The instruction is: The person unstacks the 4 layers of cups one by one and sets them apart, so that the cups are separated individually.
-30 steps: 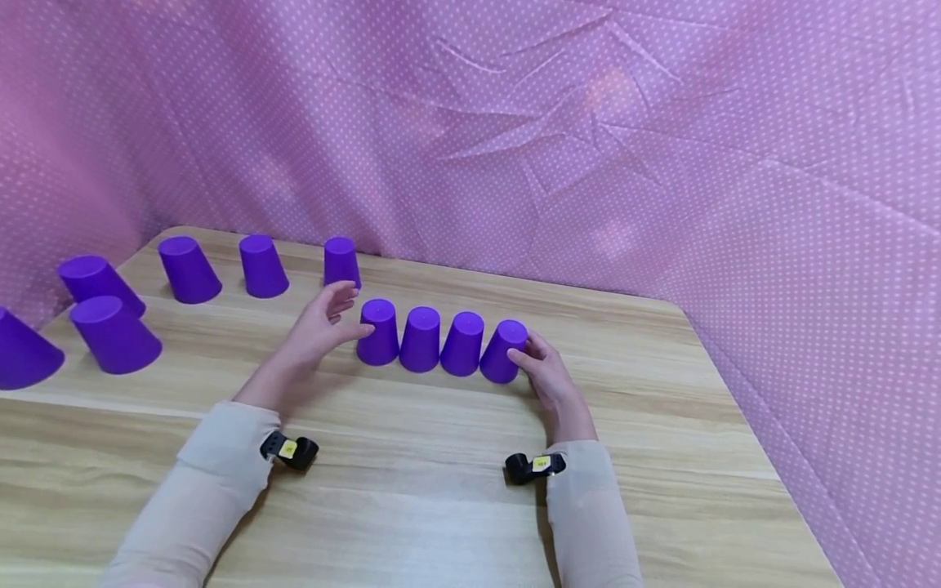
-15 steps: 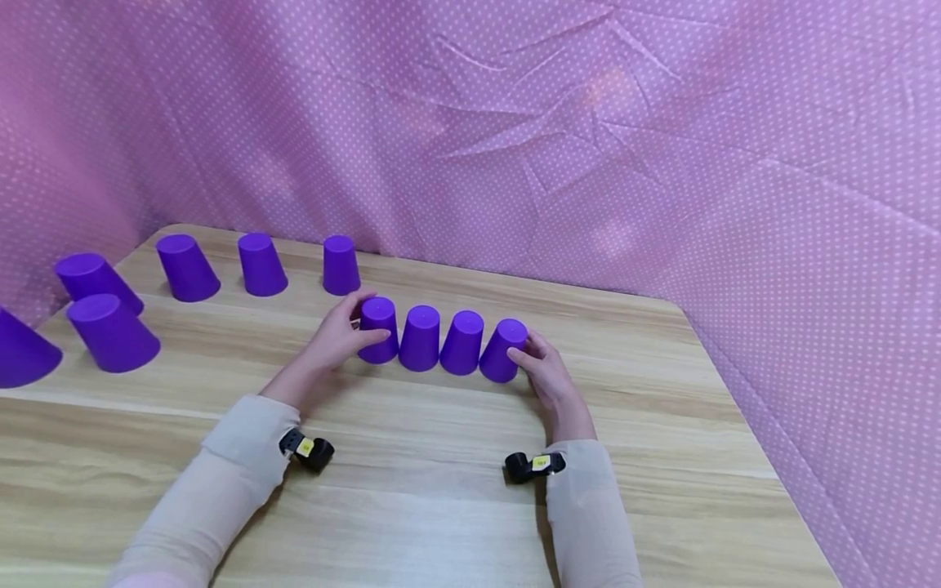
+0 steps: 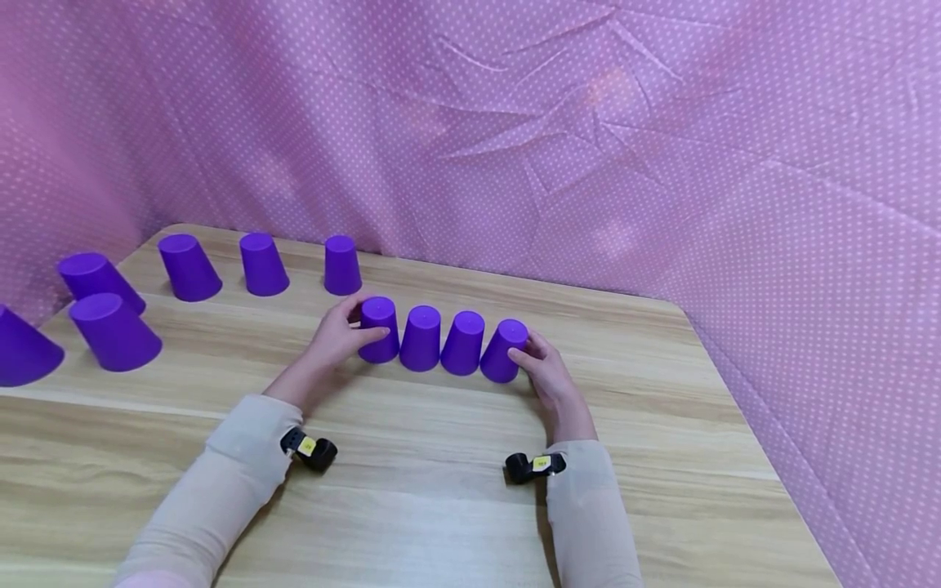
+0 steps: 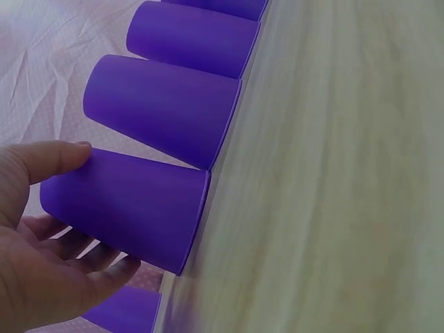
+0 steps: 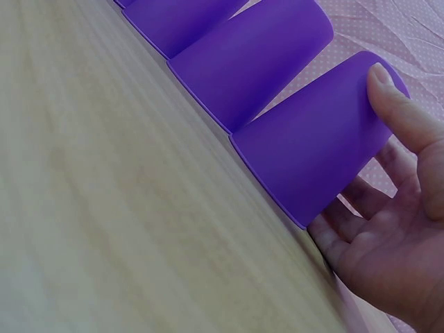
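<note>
Several purple cups stand upside down in a short row on the wooden table, rims side by side. My left hand holds the leftmost cup, thumb on its near side and fingers round its outer side. At the other end, my right hand grips the rightmost cup the same way. Between them stand two middle cups, one left and one right. The left wrist view shows the thumb against its cup; the right wrist view shows the other thumb near its cup's base.
Behind the left hand stands another upturned purple cup. More stand to the left, among them a back one and a nearer one. Pink dotted cloth hangs behind the wooden table.
My left hand has moved right and closed round the leftmost cup, where a second ago its fingers were spread beside it. The right hand and its cup have stayed in place.
</note>
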The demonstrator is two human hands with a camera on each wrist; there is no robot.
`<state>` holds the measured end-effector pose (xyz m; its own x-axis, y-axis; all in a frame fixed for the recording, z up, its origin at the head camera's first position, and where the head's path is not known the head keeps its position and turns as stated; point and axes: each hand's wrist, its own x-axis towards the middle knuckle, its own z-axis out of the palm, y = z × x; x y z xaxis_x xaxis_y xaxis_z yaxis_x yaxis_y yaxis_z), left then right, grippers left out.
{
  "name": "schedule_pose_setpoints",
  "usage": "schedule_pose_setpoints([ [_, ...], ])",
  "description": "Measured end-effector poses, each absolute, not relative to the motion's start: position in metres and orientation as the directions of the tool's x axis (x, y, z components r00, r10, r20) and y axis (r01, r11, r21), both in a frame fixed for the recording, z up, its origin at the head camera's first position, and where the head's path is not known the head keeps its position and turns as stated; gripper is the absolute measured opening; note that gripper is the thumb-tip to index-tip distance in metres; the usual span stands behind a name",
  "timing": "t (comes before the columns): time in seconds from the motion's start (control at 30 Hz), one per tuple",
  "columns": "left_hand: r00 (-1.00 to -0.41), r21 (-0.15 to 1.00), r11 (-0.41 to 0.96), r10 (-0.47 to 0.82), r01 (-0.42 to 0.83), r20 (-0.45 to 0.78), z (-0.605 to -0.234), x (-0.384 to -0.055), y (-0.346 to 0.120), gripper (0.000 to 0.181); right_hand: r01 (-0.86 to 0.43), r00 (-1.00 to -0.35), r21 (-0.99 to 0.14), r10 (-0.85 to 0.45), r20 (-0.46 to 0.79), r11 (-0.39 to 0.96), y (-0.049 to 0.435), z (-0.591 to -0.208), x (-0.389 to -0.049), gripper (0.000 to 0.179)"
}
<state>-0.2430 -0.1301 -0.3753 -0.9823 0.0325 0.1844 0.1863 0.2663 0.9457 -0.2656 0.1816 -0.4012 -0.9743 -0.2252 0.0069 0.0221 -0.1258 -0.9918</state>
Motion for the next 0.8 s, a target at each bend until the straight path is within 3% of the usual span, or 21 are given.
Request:
schedule_pose_setpoints([
  [0.8,-0.980,0.940,0.310,-0.086,0.146,0.181,-0.364,-0.226,-0.181,0.056,0.028,-0.975,-0.991,-0.223,0.003,-0.134,0.181,-0.402,-0.266,0.051],
])
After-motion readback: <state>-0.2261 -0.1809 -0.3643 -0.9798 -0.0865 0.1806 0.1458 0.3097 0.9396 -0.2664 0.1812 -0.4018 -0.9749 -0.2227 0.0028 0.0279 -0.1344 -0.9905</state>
